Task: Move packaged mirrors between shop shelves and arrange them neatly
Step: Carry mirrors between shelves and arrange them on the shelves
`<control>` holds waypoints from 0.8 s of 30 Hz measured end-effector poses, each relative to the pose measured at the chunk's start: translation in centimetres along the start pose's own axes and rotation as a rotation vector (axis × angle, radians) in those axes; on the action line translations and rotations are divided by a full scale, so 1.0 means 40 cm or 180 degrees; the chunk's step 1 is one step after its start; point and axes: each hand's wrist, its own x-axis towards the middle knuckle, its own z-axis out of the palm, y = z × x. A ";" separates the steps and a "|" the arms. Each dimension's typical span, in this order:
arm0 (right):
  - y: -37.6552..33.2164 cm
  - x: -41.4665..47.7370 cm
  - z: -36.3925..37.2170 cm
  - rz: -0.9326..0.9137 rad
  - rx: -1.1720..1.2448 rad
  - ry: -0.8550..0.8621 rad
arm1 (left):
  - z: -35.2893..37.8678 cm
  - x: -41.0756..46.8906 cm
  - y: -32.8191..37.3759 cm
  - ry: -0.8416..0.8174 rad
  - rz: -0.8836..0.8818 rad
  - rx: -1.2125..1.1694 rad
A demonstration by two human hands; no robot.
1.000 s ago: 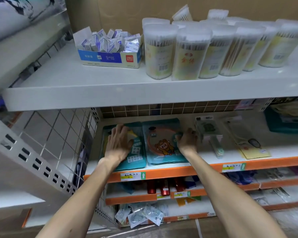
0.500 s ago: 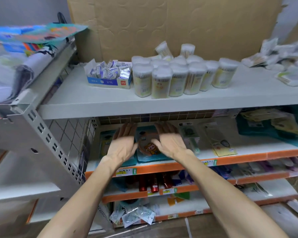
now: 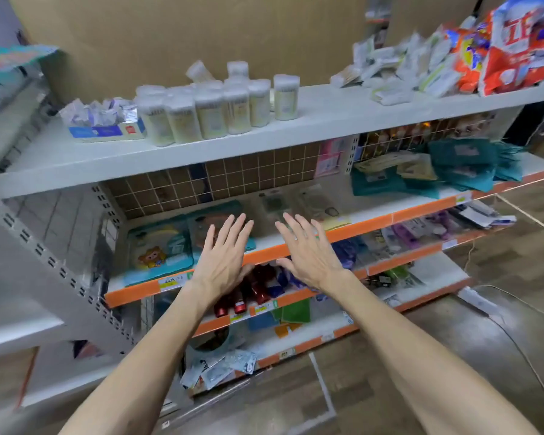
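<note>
Two teal packaged mirrors lie flat side by side at the left end of the orange-edged shelf (image 3: 374, 219). The left mirror pack (image 3: 159, 246) shows a cartoon bear; the right mirror pack (image 3: 208, 222) is partly hidden behind my left hand. My left hand (image 3: 223, 259) and my right hand (image 3: 308, 249) hover in front of the shelf edge with fingers spread and straight, holding nothing and touching no pack. More teal packs (image 3: 465, 166) are heaped on the same shelf further right.
Cotton-swab tubs (image 3: 214, 111) and a blue box of small packets (image 3: 104, 124) stand on the white top shelf (image 3: 60, 164). Clear-packed items (image 3: 314, 204) lie right of the mirrors. Red bottles (image 3: 248, 290) sit on the shelf below. A cable (image 3: 515, 337) runs across the floor.
Both hands let go of the two mirror packs and pulled back from the shelf, fingers now spread. The view has backed away and swung right, showing more of the shelving.
</note>
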 end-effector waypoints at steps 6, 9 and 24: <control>0.166 -0.133 -0.064 0.0563 -0.0197 -0.0046 | -0.045 0.118 0.151 0.0147 0.0535 -0.0188; 0.263 -0.206 -0.110 0.0863 -0.0431 0.0054 | -0.062 0.199 0.248 0.0337 0.0857 -0.0357; 0.675 -0.627 -0.142 0.2085 -0.0584 -0.0073 | -0.047 0.422 0.825 0.0142 0.1918 -0.0753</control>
